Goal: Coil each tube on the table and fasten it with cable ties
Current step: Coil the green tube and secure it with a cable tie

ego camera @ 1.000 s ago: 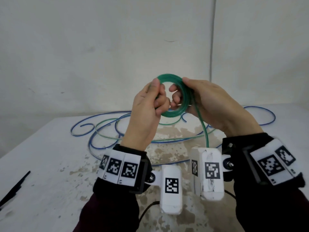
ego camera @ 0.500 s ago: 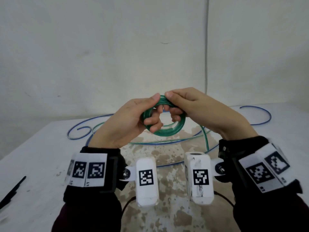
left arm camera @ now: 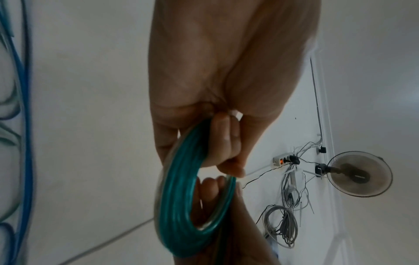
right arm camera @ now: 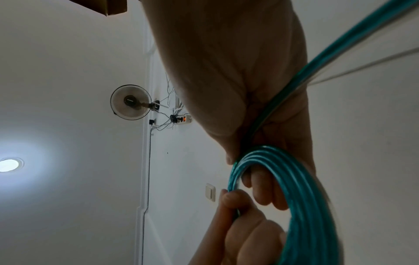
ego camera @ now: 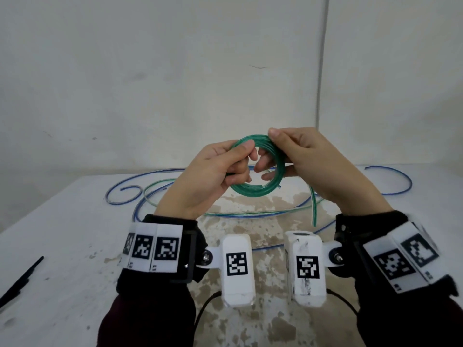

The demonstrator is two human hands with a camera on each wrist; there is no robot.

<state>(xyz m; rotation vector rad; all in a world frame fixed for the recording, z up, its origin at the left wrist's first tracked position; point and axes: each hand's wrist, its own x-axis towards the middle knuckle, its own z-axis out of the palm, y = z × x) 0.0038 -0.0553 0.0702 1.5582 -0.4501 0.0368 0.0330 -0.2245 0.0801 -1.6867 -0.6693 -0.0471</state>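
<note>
The coiled tube [ego camera: 253, 191] is translucent teal green with paler streaks along its turns. A blue tube [ego camera: 390, 169] loops near the far edge of the desk [ego camera: 62, 221], with a thin pale green strand [ego camera: 160, 182] running beside it. The desk is white, with brown patches of worn paint through its middle. Black cable ties [ego camera: 20, 281] lie at its left edge. The wrist bands [ego camera: 152, 246] are white with black square code patterns over black cuffs; the sleeves [ego camera: 147, 321] are dark maroon. The wall [ego camera: 150, 71] is off-white.
</note>
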